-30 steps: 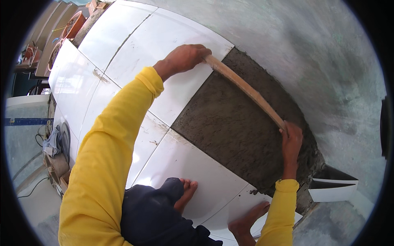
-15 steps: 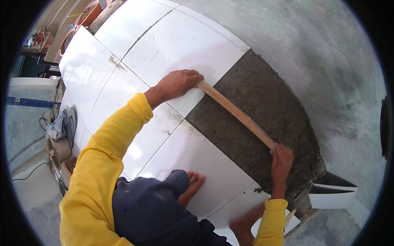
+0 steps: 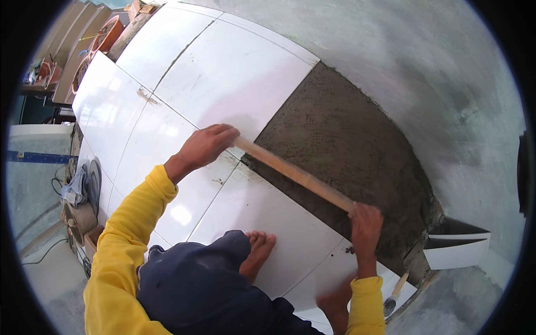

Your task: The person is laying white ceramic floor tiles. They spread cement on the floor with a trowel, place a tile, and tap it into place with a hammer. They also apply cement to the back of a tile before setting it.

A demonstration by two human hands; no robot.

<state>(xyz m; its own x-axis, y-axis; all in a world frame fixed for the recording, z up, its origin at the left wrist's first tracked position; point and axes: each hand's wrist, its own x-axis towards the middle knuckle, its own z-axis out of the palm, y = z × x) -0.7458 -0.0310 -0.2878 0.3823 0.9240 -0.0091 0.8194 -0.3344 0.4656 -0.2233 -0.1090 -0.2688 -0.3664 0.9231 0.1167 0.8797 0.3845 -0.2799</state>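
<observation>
A long wooden strip [image 3: 293,174] spans the gap between my hands, slanting down from upper left to lower right. My left hand [image 3: 209,146] is closed round its upper end, above the white tiles. The lower end is gripped by my right hand [image 3: 366,226], over the near edge of the mortar. Beneath the strip lies a bed of dark wet mortar [image 3: 352,139], smooth on its far side. White floor tiles [image 3: 245,67] border it on the left and on the near side. My bare feet rest on the near tiles.
A grey plastered wall [image 3: 446,84] runs along the right. White cut tile pieces [image 3: 456,255] lean there, and a wooden-handled tool [image 3: 396,293] lies by my right forearm. At left are cloths [image 3: 75,187], a wooden box and a blue bar [image 3: 42,158]. Orange tubs [image 3: 109,33] stand at the far left.
Both hands have drawn the wooden strip toward me and to the left across the mortar. The mortar behind it looks smoother, and the wooden-handled tool shows more fully.
</observation>
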